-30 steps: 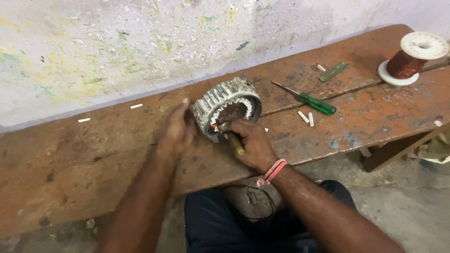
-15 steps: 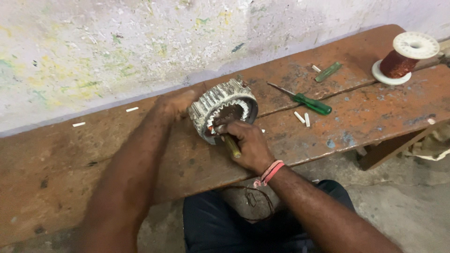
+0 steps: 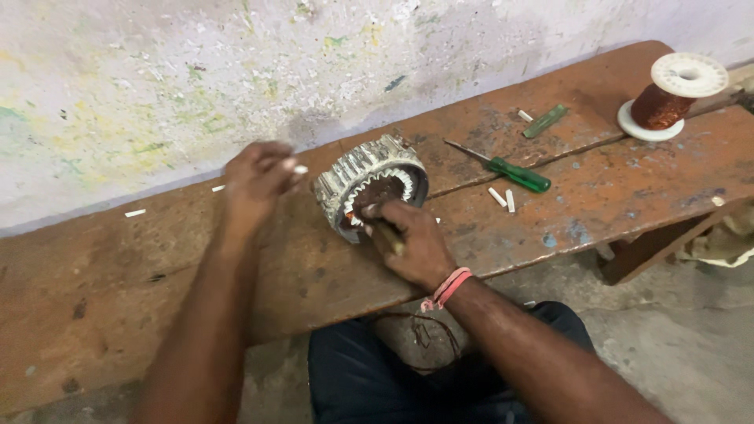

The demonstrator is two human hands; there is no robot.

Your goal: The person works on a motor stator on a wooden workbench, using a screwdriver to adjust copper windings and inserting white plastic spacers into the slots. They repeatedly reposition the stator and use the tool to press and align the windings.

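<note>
Stator point(image 3: 371, 188) is stood on edge at tabletop point(image 3: 141, 267) centre. Right hand point(image 3: 412, 239) is clamped on a tool point(image 3: 388, 235) inside its bore. Left hand point(image 3: 255, 177), at 9 o'clock, pinches a white strip point(image 3: 301, 169). Slots appear partly lined; winding not yet visible.

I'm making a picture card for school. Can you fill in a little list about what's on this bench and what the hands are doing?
Place: worn wooden bench against a paint-flecked wall
Main thing: ribbed metal motor stator, resting tilted on the bench
Right hand: at the stator's opening, holding a small stick-like tool
Left hand: raised beside the stator, pinching a small white strip
Also there: green-handled screwdriver, copper wire spool, small white strips, green piece
Wrist: pink-red bands on the right wrist
</note>
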